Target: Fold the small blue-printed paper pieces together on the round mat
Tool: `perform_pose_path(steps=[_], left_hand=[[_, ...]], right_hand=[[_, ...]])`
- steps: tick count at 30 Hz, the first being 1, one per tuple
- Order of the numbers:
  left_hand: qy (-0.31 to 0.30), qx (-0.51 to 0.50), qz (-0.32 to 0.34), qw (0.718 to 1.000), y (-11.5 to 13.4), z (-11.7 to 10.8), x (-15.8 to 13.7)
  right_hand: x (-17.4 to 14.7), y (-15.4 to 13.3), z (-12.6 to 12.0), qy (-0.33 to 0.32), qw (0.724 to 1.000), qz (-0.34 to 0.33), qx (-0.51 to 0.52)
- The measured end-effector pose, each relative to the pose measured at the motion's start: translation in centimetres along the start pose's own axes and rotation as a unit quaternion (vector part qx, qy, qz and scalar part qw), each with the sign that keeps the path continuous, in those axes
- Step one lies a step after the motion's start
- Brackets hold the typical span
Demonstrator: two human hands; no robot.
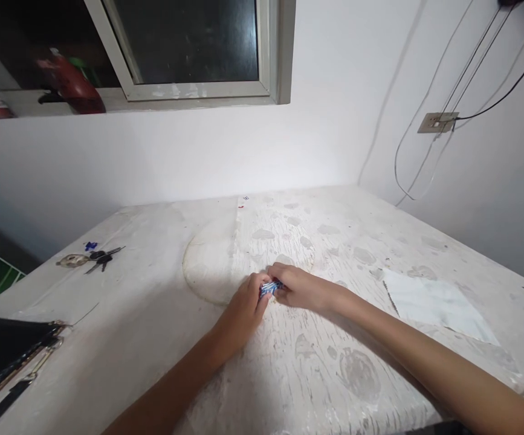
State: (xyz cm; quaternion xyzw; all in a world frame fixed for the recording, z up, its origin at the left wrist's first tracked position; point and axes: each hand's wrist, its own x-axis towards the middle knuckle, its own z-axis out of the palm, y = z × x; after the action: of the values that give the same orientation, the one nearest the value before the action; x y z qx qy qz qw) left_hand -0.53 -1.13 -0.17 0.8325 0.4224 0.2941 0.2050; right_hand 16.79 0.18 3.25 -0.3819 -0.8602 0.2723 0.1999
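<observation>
A small blue-and-white patterned bundle (269, 288) is pinched between my two hands, just above or on the worn white tabletop (280, 374). My left hand (246, 296) closes on its left end, thumb in front. From the right, my right hand (291, 284) grips the other end with bent fingers. Most of the bundle is hidden by my fingers, so I cannot tell exactly what it is.
On the left lie a bunch of keys (101, 257) and a black zipped pouch (12, 353) with a strap. A pale sheet (436, 305) lies at the right. Behind are a window (189, 45), a red bottle (75, 84) on its sill, and a wall socket (437, 122) with hanging wires.
</observation>
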Motion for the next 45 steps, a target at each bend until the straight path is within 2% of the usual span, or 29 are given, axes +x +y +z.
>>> perform_pose_path(steps=[6, 9, 18, 24, 30, 34, 38, 45], left_hand=[[0.007, 0.033, -0.035, 0.999, -0.2, -1.1, 0.1], [0.0, 0.044, -0.047, 0.998, -0.3, -1.2, 0.1], [0.001, 0.043, -0.038, 0.998, -0.2, -1.0, 0.3], [0.008, 0.039, -0.034, 0.999, -0.3, -0.8, 0.3], [0.016, 0.059, -0.031, 0.998, -0.4, -0.8, 0.4], [0.012, 0.06, -0.04, 0.997, -0.2, -0.8, 0.4], [0.009, 0.056, -0.047, 0.997, 0.2, -1.0, 0.4], [0.002, 0.028, -0.042, 0.999, 0.1, -0.9, 0.1]], right_hand=[[0.2, -0.6, 0.1, 0.027, 0.999, 0.017, 0.036], [0.2, -0.6, 0.0, 0.016, 0.997, 0.038, 0.061], [0.4, 0.6, 0.7, 0.0, 0.985, 0.066, 0.159], [0.4, 0.1, 0.6, 0.04, 0.987, 0.074, 0.133], [1.1, 0.7, 2.0, 0.089, 0.955, 0.134, 0.249], [1.4, 0.9, 2.8, 0.089, 0.939, 0.146, 0.299], [1.1, 0.2, 2.3, 0.068, 0.933, 0.161, 0.314], [1.0, 0.1, 2.3, 0.086, 0.933, 0.155, 0.313]])
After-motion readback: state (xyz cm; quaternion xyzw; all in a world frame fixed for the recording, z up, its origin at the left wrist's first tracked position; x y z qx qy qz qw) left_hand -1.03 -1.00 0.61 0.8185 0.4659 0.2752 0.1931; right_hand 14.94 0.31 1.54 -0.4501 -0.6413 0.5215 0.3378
